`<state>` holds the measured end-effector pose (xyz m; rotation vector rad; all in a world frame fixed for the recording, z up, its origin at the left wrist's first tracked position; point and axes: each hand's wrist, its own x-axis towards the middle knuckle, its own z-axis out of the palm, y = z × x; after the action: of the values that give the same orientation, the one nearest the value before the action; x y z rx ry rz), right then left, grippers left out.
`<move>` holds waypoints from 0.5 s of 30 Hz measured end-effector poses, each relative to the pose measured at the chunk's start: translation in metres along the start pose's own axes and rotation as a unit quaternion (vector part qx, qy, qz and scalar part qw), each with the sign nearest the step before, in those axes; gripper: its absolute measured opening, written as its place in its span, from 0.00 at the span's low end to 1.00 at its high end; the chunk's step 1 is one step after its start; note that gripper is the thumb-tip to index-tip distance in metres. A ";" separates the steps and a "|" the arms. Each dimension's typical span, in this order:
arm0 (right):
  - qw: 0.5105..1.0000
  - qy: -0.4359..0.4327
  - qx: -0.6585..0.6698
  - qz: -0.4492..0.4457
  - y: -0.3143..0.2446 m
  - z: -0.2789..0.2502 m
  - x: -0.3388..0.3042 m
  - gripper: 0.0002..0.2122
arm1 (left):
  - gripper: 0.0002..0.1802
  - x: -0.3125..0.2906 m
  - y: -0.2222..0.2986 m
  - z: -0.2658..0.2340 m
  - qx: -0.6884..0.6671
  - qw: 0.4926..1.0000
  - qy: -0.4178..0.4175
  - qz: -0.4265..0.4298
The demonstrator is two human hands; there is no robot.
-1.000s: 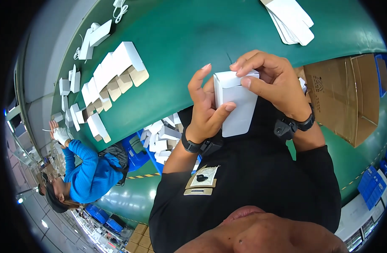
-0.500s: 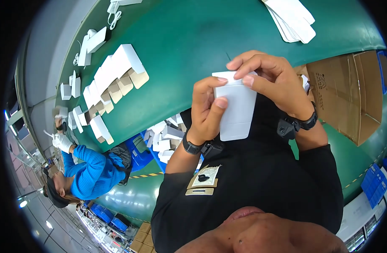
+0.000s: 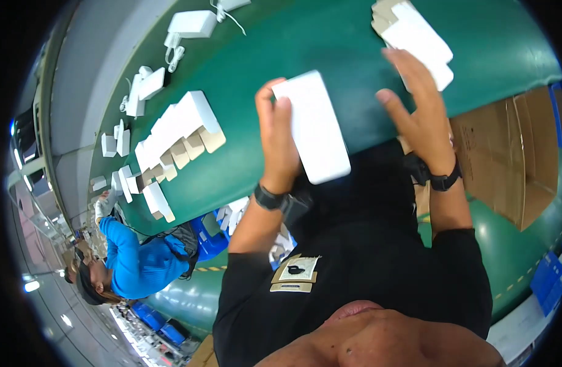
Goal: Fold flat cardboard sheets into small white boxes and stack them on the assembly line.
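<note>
A flat white carton (image 3: 317, 131) is gripped along its left edge by my left hand (image 3: 276, 134), thumb on its face and fingers behind it. To the right, my right hand (image 3: 420, 119) is empty, with its thumb and fingers apart. Its fingertips are at the near edge of a pile of flat white cartons (image 3: 418, 43) with brown undersides; I cannot tell whether they touch it. On the left of the green table (image 3: 281, 49), a row of folded white boxes (image 3: 174, 137) stands with brown flaps showing.
White boxes with cables (image 3: 192, 24) lie along the table's far left edge. A large brown cardboard box (image 3: 495, 159) stands at the right. A co-worker in a blue top (image 3: 143, 254) sits at the left. A blue bin (image 3: 208, 241) is below the table edge.
My right hand has let go of the carton and moved right and away toward the pile. The carton now stays in my left hand alone, tilted the other way.
</note>
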<state>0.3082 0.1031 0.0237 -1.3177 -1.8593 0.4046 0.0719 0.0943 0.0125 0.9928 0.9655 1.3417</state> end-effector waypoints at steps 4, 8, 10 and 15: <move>0.941 0.071 -0.331 0.012 0.041 -0.018 0.005 0.23 | 0.22 0.087 0.013 -0.030 -0.032 0.995 0.091 -0.036; 0.945 0.016 -0.324 0.030 0.027 -0.019 -0.006 0.19 | 0.19 0.162 0.016 -0.049 -0.136 0.982 0.097 -0.083; 0.958 0.037 -0.281 0.040 0.019 -0.015 -0.015 0.15 | 0.19 0.172 0.009 -0.054 -0.126 0.983 0.096 -0.092; 0.956 0.127 -0.264 -0.004 0.003 -0.038 -0.009 0.11 | 0.24 0.116 0.019 -0.011 -0.070 0.993 -0.023 -0.095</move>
<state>0.3404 0.0892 0.0422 -1.6191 -1.8122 -0.2826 0.0568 0.2101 0.0290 0.8010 0.8954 1.2058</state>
